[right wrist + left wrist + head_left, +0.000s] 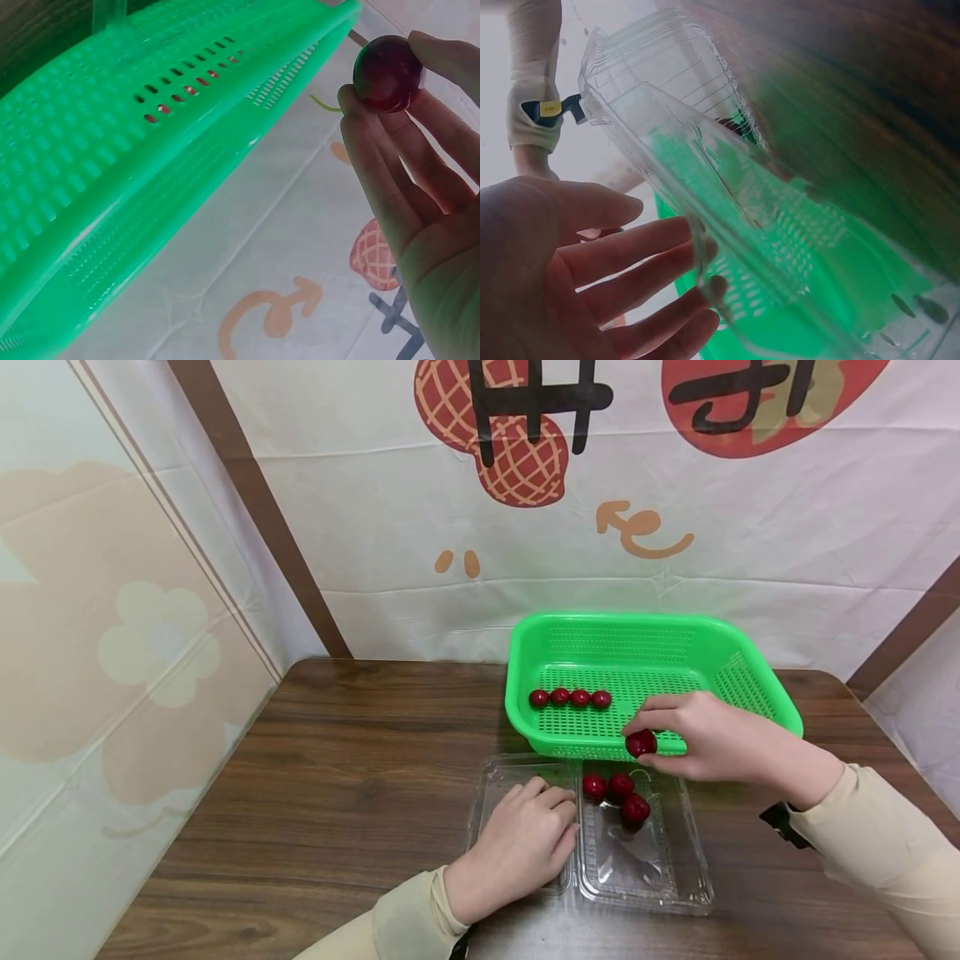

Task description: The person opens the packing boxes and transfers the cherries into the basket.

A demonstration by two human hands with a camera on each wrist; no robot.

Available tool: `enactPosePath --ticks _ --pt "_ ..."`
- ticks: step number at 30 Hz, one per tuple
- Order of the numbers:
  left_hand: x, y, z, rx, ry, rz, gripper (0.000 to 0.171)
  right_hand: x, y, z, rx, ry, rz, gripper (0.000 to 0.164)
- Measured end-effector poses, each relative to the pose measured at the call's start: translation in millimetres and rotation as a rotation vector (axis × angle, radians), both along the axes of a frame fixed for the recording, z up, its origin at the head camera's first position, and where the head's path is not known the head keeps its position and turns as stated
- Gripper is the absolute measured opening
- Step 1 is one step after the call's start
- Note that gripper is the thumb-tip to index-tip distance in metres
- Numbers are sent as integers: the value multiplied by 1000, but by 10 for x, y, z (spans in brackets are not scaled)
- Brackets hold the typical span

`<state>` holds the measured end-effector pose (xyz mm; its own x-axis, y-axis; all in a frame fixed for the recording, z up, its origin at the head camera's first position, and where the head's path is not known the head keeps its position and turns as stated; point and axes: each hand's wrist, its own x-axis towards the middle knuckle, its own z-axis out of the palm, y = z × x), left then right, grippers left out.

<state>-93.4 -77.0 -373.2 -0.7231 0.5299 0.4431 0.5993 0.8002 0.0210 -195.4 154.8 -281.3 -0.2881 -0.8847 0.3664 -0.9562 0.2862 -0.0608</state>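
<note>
In the head view my right hand [697, 735] pinches a dark red cherry [641, 743] between thumb and fingertips, over the near rim of a green plastic basket [516, 672]. The right wrist view shows the same cherry [388, 73] with a thin green stem [326, 103]. Three cherries [621, 786] lie in the right half of an opened clear plastic clamshell box [686, 868]. Over the box's left half [498, 772] is my left hand [521, 839]; in the left wrist view its fairly relaxed fingers [649, 244] touch the clear edge, thumb apart.
Several more cherries [570, 698] sit in a row on the basket's left floor. Box and basket stand on a dark wooden table [360, 810], the basket behind the box. A printed cloth [390, 527] hangs behind the table, and another panel [112, 693] runs along its left side.
</note>
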Motion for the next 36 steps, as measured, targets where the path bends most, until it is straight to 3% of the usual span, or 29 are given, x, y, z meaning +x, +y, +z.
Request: enactPosePath --ticks 15,36 --pt "-1 -7 -1 4 -3 0 17 -291 31 -75 -3 -66 -3 22" --pt "-1 -12 -1 9 7 -4 17 -558 16 -96 46 -97 -67 23"
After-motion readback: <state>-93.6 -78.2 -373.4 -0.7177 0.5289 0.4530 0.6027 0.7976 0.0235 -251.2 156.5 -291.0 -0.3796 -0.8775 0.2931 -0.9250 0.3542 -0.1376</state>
